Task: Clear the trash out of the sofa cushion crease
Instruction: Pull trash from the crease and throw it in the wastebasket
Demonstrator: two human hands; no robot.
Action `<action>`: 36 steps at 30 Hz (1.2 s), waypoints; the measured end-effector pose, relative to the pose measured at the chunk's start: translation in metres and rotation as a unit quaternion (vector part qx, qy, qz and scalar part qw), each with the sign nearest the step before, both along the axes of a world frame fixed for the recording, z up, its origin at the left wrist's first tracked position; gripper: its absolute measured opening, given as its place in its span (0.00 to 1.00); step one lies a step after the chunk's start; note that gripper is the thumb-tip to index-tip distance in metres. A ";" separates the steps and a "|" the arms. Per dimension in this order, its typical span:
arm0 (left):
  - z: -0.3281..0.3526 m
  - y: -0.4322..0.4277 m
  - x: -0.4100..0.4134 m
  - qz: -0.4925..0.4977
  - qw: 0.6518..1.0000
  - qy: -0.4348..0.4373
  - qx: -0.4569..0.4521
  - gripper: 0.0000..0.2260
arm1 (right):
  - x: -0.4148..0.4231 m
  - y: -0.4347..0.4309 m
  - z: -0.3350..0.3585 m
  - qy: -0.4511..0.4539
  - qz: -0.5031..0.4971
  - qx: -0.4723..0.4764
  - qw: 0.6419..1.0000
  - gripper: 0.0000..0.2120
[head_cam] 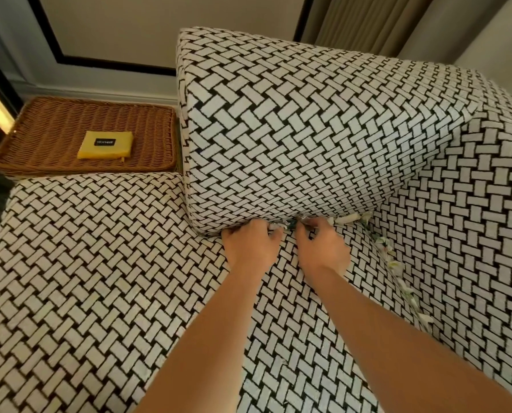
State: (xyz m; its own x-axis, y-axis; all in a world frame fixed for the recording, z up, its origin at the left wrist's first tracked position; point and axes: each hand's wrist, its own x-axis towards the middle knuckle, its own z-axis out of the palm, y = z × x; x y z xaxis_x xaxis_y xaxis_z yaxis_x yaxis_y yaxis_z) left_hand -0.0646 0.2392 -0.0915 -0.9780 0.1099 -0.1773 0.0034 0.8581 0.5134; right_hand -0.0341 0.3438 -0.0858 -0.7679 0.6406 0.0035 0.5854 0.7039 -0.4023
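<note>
Two creases of this basket-weave sofa hold trash: the back crease (290, 226), where the back cushion (293, 129) meets the seat cushion (106, 278), and the side crease (397, 272), which runs toward the camera along the seat's right edge. Both hands are at the back crease, close together but apart. The left hand (250, 245) has its fingers curled, the tips tucked under the cushion's lower edge, probably to pry the gap wider; whether they have closed on anything I cannot tell, since the tips are hidden. The right hand (320, 248) is curled too, and its fingertips seem to pinch the wrapper scraps (292, 224), a bluish and silvery wad wedged between the hands. Working two-handed makes sense; the cushion's weight clamps the litter, so one hand eases the pressure while the other draws. Just right of the right hand a crumpled white paper (348, 218) pokes from the same crease, untouched. Beyond it a line of torn printed paper bits (387, 254) fills the side crease; most of the job looks still ahead. A wicker tray (40, 162) sits past the seat's far left end, with a yellow pouch (106, 144) lying flat in it; it could take the trash, though nothing shows that it is meant to.
</note>
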 end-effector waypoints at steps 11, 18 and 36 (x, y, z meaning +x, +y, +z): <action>0.008 0.005 -0.015 -0.127 0.976 -0.155 -0.084 0.23 | 0.001 0.000 -0.002 0.044 -0.009 -0.006 0.999 0.12; 0.005 0.012 -0.013 -0.100 0.982 -0.144 -0.075 0.27 | 0.001 -0.002 -0.003 0.054 -0.023 -0.001 0.998 0.12; 0.000 0.015 -0.025 -0.092 0.973 -0.210 -0.036 0.29 | -0.002 -0.002 -0.006 0.045 -0.025 0.029 0.998 0.13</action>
State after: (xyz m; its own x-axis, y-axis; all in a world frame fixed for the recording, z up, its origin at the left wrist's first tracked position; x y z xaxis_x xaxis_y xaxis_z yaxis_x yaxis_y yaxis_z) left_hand -0.0899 0.2542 -0.0916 -0.7829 0.2485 -0.5704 -0.0370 0.8966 0.4414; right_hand -0.0357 0.3415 -0.0923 -0.7292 0.6755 0.1097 0.5838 0.6977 -0.4151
